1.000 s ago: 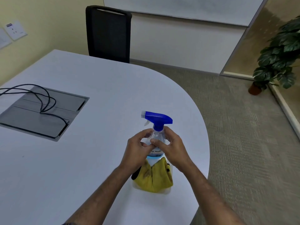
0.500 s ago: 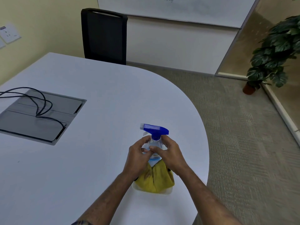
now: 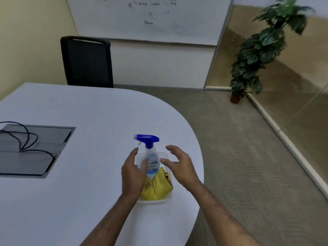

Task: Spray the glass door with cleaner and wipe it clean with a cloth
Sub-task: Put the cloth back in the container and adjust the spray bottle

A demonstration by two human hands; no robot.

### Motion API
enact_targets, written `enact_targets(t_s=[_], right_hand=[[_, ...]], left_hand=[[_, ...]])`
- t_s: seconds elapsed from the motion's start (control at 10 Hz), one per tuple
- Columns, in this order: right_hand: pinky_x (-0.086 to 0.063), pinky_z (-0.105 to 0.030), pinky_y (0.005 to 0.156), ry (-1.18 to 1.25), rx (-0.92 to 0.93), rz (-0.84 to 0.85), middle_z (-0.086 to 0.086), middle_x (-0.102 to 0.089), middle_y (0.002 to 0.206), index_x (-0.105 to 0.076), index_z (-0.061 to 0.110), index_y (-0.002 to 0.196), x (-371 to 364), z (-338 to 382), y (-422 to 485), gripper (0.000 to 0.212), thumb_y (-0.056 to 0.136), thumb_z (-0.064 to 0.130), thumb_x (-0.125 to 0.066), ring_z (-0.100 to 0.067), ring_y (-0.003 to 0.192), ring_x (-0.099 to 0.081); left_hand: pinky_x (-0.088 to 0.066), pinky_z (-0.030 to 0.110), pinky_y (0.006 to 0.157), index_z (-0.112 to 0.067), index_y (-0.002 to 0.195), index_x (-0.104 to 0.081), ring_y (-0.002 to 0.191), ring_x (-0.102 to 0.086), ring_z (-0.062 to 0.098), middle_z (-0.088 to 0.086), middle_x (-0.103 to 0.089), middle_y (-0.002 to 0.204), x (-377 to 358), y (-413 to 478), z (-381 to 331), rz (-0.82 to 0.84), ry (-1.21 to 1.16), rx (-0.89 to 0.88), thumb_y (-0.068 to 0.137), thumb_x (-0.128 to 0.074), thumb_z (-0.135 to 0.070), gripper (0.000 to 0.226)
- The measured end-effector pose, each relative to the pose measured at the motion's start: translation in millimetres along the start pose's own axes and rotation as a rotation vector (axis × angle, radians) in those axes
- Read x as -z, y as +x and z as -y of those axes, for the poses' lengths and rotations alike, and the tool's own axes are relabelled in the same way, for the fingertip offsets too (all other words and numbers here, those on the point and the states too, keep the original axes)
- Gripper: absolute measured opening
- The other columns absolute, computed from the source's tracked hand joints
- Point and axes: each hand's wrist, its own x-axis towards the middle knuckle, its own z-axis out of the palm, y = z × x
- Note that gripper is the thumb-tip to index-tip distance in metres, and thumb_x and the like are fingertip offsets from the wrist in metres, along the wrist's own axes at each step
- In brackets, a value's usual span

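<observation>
A clear spray bottle [image 3: 151, 157] with a blue trigger head stands upright in a shallow white tray [image 3: 165, 199] near the table's rounded end. A crumpled yellow cloth [image 3: 158, 187] lies in the same tray in front of the bottle. My left hand [image 3: 133, 173] is open just left of the bottle, fingers close to its side. My right hand [image 3: 179, 166] is open to the right of the bottle, a small gap away, holding nothing. Tinted glass panels [image 3: 292, 82] line the room's right side.
The white table [image 3: 79, 183] has a grey cable hatch [image 3: 33, 150] with black cables [image 3: 26, 139] at the left. A black chair [image 3: 87, 62] stands behind the table. A potted plant [image 3: 257, 55] stands by the glass. A whiteboard [image 3: 150, 16] hangs on the far wall.
Both hands have let go of the bottle's neck and spread apart to either side of it. The bottle stands alone in the tray. The view has tilted upward.
</observation>
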Motion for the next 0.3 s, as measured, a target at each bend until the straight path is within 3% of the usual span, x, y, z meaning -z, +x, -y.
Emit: enact_targets(t_s=[0.1, 0.2, 0.3], right_hand=[[-0.05, -0.004, 0.073, 0.054, 0.04, -0.055, 0.02, -0.063, 0.128, -0.064, 0.029, 0.13, 23.0, 20.4, -39.7, 0.041, 0.092, 0.029, -0.077, 0.017, 0.097, -0.064], [-0.048, -0.004, 0.073, 0.044, 0.09, -0.147, 0.024, -0.063, 0.128, -0.064, 0.035, 0.128, 54.0, 37.5, -90.5, 0.034, 0.095, 0.04, -0.072, -0.004, 0.102, -0.068], [-0.047, -0.013, 0.094, 0.051, 0.2, -0.261, 0.023, -0.064, 0.133, -0.065, 0.037, 0.126, 94.0, 46.8, -152.0, 0.032, 0.096, 0.047, -0.068, -0.003, 0.122, -0.06]], left_hand=[[-0.053, 0.035, 0.103, -0.017, 0.145, -0.057, 0.133, -0.059, 0.023, 0.002, -0.063, 0.145, 9.3, -44.1, -39.8, -0.083, -0.052, -0.142, 0.1, -0.066, -0.029, 0.048], [-0.049, 0.048, 0.113, -0.011, 0.145, -0.057, 0.142, -0.053, 0.028, 0.01, -0.059, 0.151, 10.0, -96.5, -85.1, -0.066, -0.019, -0.33, 0.097, -0.057, -0.036, 0.054], [-0.031, 0.051, 0.125, -0.013, 0.154, -0.046, 0.158, -0.033, 0.031, 0.011, -0.043, 0.165, 3.3, -153.6, -121.9, -0.075, 0.072, -0.492, 0.101, -0.063, -0.027, 0.057]])
